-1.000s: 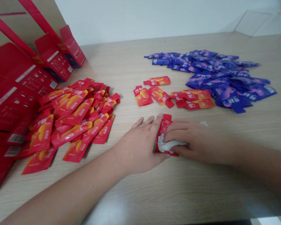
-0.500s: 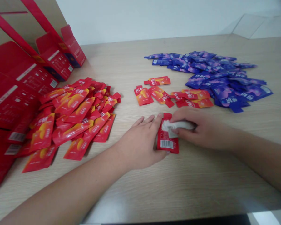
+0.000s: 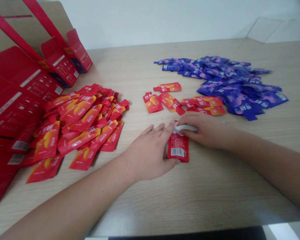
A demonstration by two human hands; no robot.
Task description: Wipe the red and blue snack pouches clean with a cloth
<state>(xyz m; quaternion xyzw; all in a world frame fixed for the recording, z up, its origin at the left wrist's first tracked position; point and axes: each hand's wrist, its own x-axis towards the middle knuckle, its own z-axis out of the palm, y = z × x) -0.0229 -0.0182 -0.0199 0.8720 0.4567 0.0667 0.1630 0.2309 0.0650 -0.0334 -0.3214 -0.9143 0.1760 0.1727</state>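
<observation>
A red sachet (image 3: pixel 178 146) lies back side up on the table, with a white barcode label near its lower end. My left hand (image 3: pixel 151 151) rests flat along its left edge, fingers stretched and spread, index fingertip by the top and thumb by the bottom corner. In my right hand (image 3: pixel 202 128) is a folded white cloth or tissue (image 3: pixel 187 127), pinched and pressed on the sachet's top end, which it partly hides. Several red-orange sachets, such as this one (image 3: pixel 153 102), lie face up just beyond my hands.
On the left is a heap of red-orange sachets (image 3: pixel 77 110), beside open red cartons (image 3: pixel 37 90). A pile of blue-purple sachets (image 3: pixel 237 83) spreads at the back right. Near the wall stands a clear panel (image 3: pixel 265 30). The wooden table's front edge (image 3: pixel 190 231) is close by.
My right hand has moved the white cloth or tissue up the sachet, from its middle to its top end. My left hand has stayed in place.
</observation>
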